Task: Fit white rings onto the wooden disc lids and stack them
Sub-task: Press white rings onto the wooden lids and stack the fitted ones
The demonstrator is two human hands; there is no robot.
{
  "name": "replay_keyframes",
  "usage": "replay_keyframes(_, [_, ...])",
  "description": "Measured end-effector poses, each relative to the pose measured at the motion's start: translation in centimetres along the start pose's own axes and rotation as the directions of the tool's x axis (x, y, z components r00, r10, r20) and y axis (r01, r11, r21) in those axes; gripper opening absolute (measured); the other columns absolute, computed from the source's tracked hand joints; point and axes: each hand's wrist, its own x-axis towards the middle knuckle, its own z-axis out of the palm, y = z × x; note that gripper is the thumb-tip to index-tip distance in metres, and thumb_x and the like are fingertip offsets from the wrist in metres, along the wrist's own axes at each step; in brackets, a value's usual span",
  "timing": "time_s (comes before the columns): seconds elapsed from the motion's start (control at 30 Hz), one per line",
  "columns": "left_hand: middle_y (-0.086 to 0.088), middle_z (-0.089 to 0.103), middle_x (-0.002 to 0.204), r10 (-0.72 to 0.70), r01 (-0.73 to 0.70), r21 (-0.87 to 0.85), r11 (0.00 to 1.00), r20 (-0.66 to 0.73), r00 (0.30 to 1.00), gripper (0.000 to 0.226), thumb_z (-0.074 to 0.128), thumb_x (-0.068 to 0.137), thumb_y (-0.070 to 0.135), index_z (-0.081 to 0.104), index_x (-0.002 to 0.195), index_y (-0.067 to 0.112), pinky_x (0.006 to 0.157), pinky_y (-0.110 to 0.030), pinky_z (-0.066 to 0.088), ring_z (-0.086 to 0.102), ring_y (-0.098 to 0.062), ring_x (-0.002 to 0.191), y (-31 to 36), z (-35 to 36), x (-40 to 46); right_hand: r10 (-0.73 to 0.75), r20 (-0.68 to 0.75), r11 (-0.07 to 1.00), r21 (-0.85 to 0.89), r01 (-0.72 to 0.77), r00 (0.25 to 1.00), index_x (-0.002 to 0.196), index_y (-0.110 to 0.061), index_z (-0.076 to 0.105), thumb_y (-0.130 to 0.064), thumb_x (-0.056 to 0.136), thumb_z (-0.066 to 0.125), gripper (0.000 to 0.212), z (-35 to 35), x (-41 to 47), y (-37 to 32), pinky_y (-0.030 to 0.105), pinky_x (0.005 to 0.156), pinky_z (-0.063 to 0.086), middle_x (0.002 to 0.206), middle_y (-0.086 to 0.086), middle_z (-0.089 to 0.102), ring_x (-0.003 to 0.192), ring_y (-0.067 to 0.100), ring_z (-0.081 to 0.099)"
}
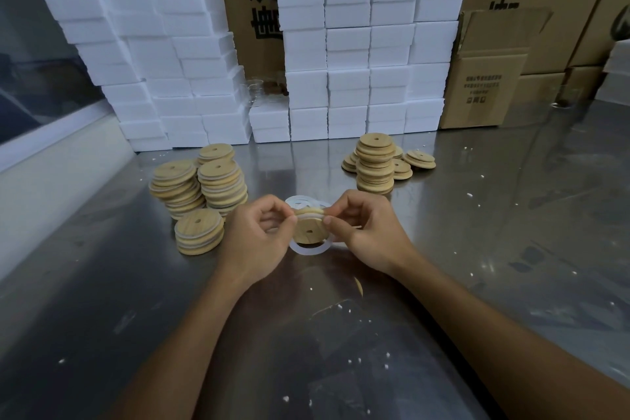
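Head view shows both hands, left hand [262, 232] and right hand [366, 228], pinching one wooden lid [308, 230] tilted up, so the white ring [308, 214] can slip on. Spare rings [306, 251] lie underneath, within reach.

A steel bench [511, 249] carries everything; its surface is shiny, scuffed and sprinkled with white crumbs [354, 360]. On the left stand ringed stacks [204, 187] of wooden lids, with a shorter stack [199, 232] just nearer. On the right, farther back, a tall bare stack [375, 164] stands among loose lids [421, 159] lying flat beside it. In the middle lie white rings [306, 204], overlapping, and one more ring [308, 249] nearer. Along the far edge rise foam blocks [358, 78], piled high and leaning at the left, with glass jars [259, 92] in the gap between the piles. A carton [484, 89] stands at the far right beside the foam.
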Motion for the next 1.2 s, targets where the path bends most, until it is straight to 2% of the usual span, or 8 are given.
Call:
replay_keyframes(0.2, [0.006,0.074,0.083,0.012,-0.015,0.064,0.998,0.049,0.999,0.014,0.072,0.078,-0.003,0.067,0.073,0.009,0.068,-0.020,0.059,0.072,-0.004,0.073,0.0,-0.6,0.2,0.001,0.025,0.998,-0.055,0.001,1.000,0.085,-0.002,0.071,-0.002,0.086,0.072,0.002,-0.3,0.0,-0.1,0.032,0.081,0.060,0.086,0.006,0.076,0.079,0.014,0.074])
replay_keyframes(0.37, [0.014,0.072,0.082,0.018,-0.020,0.061,0.998,0.027,0.999,0.026,0.073,0.076,-0.006,0.066,0.068,0.019,0.066,-0.017,0.057,0.072,-0.002,0.072,-0.2,-0.8,0.2,0.038,0.002,0.996,-0.083,-0.037,0.999,0.089,-0.004,0.073,-0.005,0.088,0.072,0.002,-0.1,0.1,0.0,0.039,0.083,0.061,0.089,0.005,0.076,0.084,0.016,0.073])
replay_keyframes(0.53, [0.013,0.073,0.080,0.032,-0.030,0.045,0.999,-0.025,0.999,0.033,0.074,0.073,-0.008,0.067,0.068,0.025,0.068,-0.017,0.057,0.073,-0.004,0.071,-0.7,-0.7,0.3,0.053,-0.014,0.997,-0.062,-0.054,0.998,0.085,-0.008,0.072,-0.002,0.088,0.071,0.007,0.1,0.3,0.1,0.039,0.078,0.062,0.087,0.009,0.076,0.081,0.020,0.074])
replay_keyframes(0.63, [0.010,0.074,0.072,0.009,-0.007,0.085,0.996,-0.027,1.000,0.032,0.076,0.074,-0.004,0.067,0.067,0.027,0.064,-0.019,0.058,0.071,-0.003,0.065,-1.2,-0.9,0.2,0.056,-0.027,0.997,-0.056,-0.057,0.998,0.086,-0.005,0.072,0.001,0.089,0.068,0.008,0.3,0.3,0.5,0.033,0.069,0.062,0.082,0.010,0.075,0.072,0.018,0.073])
replay_keyframes(0.7, [0.011,0.073,0.065,-0.007,0.008,0.113,0.994,-0.010,1.000,0.031,0.076,0.074,-0.003,0.068,0.067,0.026,0.059,-0.017,0.056,0.070,-0.002,0.059,-1.4,-0.8,0.1,0.036,-0.025,0.994,-0.107,-0.039,0.999,0.088,-0.007,0.073,-0.001,0.090,0.068,0.008,0.4,0.2,0.7,0.031,0.064,0.061,0.080,0.006,0.074,0.066,0.013,0.071])
replay_keyframes(0.83, [0.016,0.072,0.070,-0.007,0.010,0.059,0.998,-0.050,0.999,0.031,0.076,0.073,-0.005,0.070,0.068,0.024,0.057,-0.011,0.052,0.070,-0.003,0.060,-1.5,-0.6,0.2,-0.015,-0.028,0.992,-0.128,0.012,0.999,0.091,-0.007,0.074,-0.004,0.090,0.069,0.006,0.4,0.2,0.9,0.028,0.067,0.061,0.082,0.002,0.075,0.069,0.010,0.072])
replay_keyframes(1.07, [0.017,0.069,0.069,0.065,-0.057,0.062,0.996,-0.131,0.989,0.029,0.072,0.073,-0.008,0.068,0.069,0.020,0.055,-0.009,0.051,0.068,0.003,0.062,-1.0,0.8,0.0,-0.108,-0.068,0.974,-0.207,0.092,0.992,0.092,-0.011,0.073,-0.008,0.090,0.069,0.006,0.4,0.1,0.5,0.036,0.073,0.061,0.083,-0.002,0.074,0.076,0.010,0.071])
replay_keyframes(1.2, [0.021,0.069,0.068,0.090,-0.085,0.040,0.996,-0.136,0.987,0.036,0.075,0.074,-0.003,0.065,0.070,0.032,0.058,-0.012,0.053,0.069,0.003,0.065,-1.0,0.9,-0.2,-0.190,-0.056,0.943,-0.287,0.166,0.980,0.093,-0.012,0.072,-0.009,0.090,0.068,0.007,0.4,-0.2,0.1,0.029,0.071,0.058,0.081,-0.009,0.070,0.075,0.007,0.068])
